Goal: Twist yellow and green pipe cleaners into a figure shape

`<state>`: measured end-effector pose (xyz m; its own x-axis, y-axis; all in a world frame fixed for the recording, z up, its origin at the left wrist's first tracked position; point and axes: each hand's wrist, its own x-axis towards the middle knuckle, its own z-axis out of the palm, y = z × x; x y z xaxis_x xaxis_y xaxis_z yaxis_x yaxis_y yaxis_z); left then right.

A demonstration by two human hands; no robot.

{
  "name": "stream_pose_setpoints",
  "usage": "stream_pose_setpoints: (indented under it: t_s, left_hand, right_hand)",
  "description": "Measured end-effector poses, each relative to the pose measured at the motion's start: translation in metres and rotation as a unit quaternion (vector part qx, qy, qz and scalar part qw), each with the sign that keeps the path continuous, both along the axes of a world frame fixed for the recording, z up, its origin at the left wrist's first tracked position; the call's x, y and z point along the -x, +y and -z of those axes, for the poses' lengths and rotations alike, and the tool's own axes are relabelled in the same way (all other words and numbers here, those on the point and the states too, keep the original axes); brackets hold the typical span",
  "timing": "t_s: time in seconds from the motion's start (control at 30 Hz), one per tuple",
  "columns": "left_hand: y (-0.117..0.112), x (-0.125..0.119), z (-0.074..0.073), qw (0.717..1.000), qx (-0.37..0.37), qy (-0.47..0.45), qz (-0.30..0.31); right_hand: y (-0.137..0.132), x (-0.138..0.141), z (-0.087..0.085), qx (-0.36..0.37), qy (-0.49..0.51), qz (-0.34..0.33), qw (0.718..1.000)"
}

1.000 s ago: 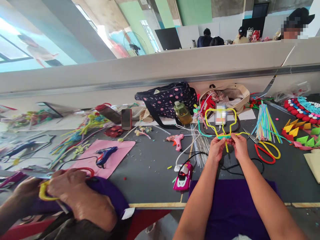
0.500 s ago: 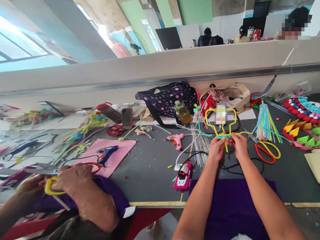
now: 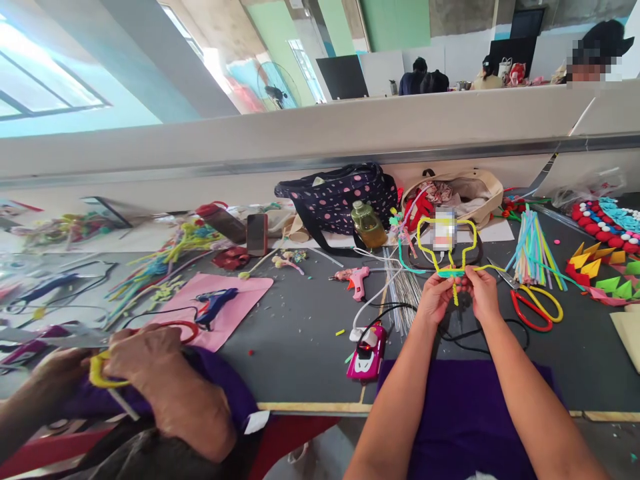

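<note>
- Barely a shift since a moment ago: both my hands and the yellow pipe-cleaner frame point(image 3: 419, 233) sit a touch further right in view, with the same grip as before.
- Left hand point(image 3: 434, 297) is closed, fingers pinching the frame at its base, where a teal strip point(image 3: 450, 273) crosses it.
- Right hand point(image 3: 483, 293) is closed on the same joint from the other side, thumbs nearly meeting over the short yellow stem.
- Frame is upright, held just above the worktop point(image 3: 300, 333), its loop standing in front of the cream bag at the back.
- With so little change, I judge the work is still at that joint; nothing has come loose.
- Scissors point(image 3: 537, 307) lie just to my right, untouched, and a bundle of coloured stems point(image 3: 533, 250) lies behind them.
- Pink glue gun point(image 3: 353, 279) rests well to my left; purple cloth point(image 3: 465, 407) lies under my forearms.
- At far left, a co-worker's hand point(image 3: 150, 363) has drifted slightly, closed around yellow-handled scissors point(image 3: 103, 373).
</note>
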<state>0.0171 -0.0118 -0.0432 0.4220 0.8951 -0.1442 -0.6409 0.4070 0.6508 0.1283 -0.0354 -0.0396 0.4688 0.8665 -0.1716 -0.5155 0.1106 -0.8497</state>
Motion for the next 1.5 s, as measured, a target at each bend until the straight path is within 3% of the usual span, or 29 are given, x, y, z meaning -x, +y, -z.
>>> stream_pose_setpoints:
  t_s: [0.73,1.5]
  left_hand:
    - [0.004,-0.003,0.01,1.0,-0.009,-0.022,0.011]
    - [0.006,-0.001,-0.001,1.0,-0.015,-0.013,0.006]
  right_hand:
    - [0.004,0.001,0.005,-0.02,-0.031,0.028,0.999]
    - [0.012,0.002,0.012,-0.016,-0.046,0.02,0.999]
